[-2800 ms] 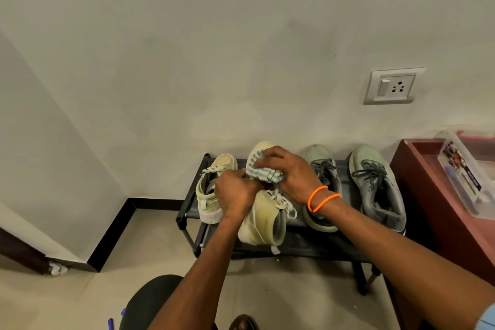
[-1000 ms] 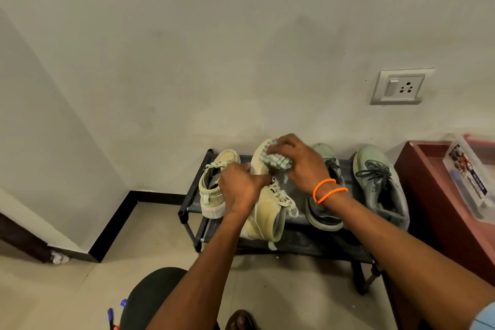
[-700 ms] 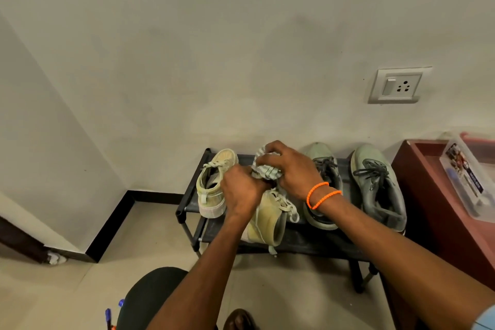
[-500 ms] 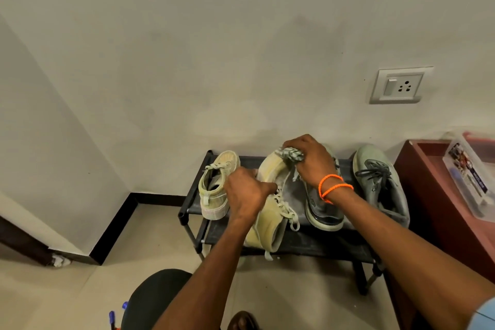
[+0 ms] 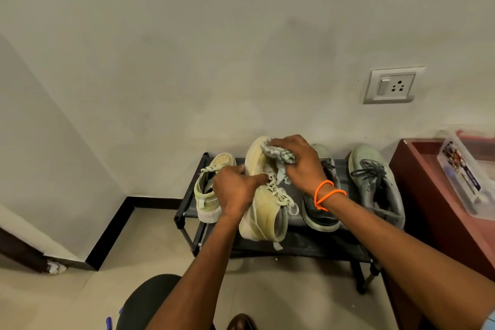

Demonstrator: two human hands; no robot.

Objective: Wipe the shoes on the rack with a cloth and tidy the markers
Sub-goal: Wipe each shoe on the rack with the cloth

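A low black shoe rack [image 5: 316, 245] stands against the wall. My left hand [image 5: 234, 189] grips a pale yellow high-top shoe [image 5: 263, 211] at its laces, holding it tilted above the rack. My right hand [image 5: 300, 162] holds a crumpled pale checked cloth [image 5: 280, 157] against the shoe's toe. The matching yellow shoe [image 5: 210, 187] sits at the rack's left end. Two grey-green sneakers, one [image 5: 321, 211] partly behind my right wrist and another [image 5: 375, 182] further right, rest on the rack. Blue marker tips [image 5: 108, 322] show at the bottom edge.
A dark red table [image 5: 439, 195] stands to the right of the rack with a clear plastic box [image 5: 464, 171] on it. A wall socket [image 5: 392, 86] is above. My dark-clothed knee [image 5: 144, 303] fills the bottom centre, over a beige floor.
My right hand with the cloth has slid back and forth over the yellow shoe's toe, now at its upper right side. My left hand kept its grip on the shoe.
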